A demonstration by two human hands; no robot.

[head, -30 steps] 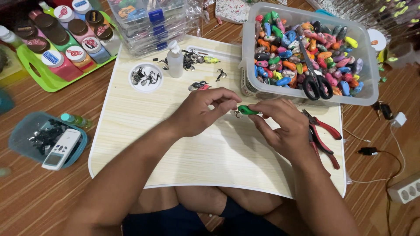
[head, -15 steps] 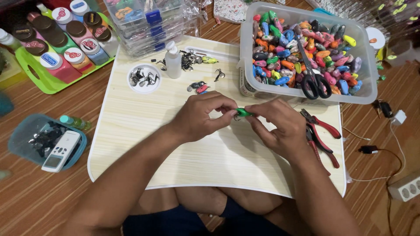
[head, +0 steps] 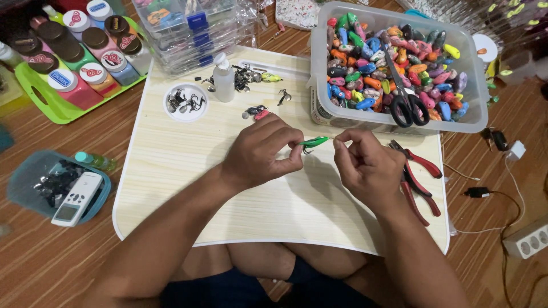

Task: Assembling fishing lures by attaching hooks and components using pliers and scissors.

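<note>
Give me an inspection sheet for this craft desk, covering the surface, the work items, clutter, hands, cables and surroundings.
Surface: pale wood-grain lap table, set over a brown striped floor.
Job's things: small green lure pinched between both hands above the table.
Clutter: clear bin of coloured lures with black scissors on top; red-handled pliers; white dish of metal hooks; small white bottle.
Hands: left hand grips the lure; right hand pinches its other end.
Cables: white lead running to a power strip at right.
Surroundings: green tray of paint jars; blue tub with a white remote.
</note>
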